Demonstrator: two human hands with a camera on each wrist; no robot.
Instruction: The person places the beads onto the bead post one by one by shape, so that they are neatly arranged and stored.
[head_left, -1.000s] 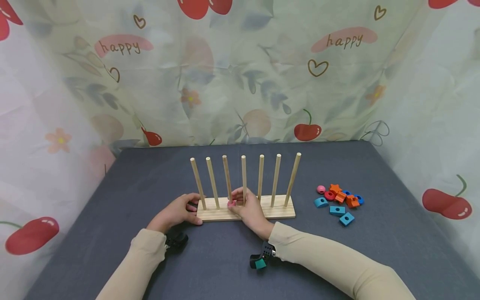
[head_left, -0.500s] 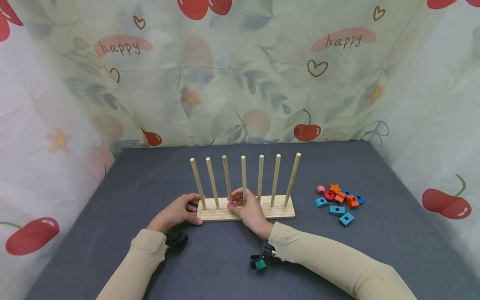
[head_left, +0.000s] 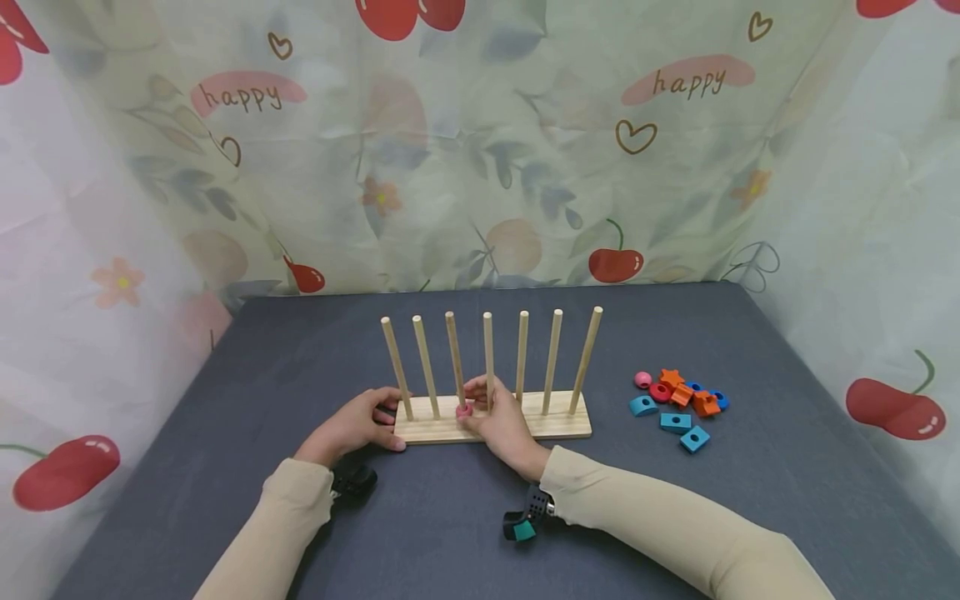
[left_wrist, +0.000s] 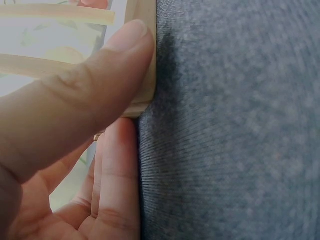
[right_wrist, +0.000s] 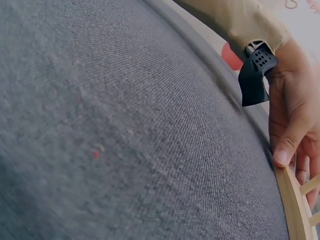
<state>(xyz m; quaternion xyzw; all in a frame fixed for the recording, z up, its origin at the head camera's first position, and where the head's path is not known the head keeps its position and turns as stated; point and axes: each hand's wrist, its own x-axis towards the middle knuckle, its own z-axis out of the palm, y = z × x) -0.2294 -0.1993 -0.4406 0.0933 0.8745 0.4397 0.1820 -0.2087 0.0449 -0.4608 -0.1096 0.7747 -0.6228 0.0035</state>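
Low on the third peg (head_left: 455,354): pink bead (head_left: 464,410) in the right grip (head_left: 500,423)

Third peg counted from the left. From my distant post, the step in hand reads as seating the bead. I'd keep the push straight down along the wood, since a sideways tilt could bind the hole. Thumb and fingers pass either side of the fourth peg (head_left: 489,358), so I'd part them before backing out, lest I drag it.

Left grip (head_left: 354,425) holds the left end of the wooden base (head_left: 442,431), thumb on the near corner; good bracing against the surface (head_left: 427,517), worth keeping firm.

Bead sits around the third peg, at the right grip's pinch, thumb on its near side. Whether it touches wood below, I cannot tell. Loose pieces (head_left: 681,396) lie well apart, off to the right
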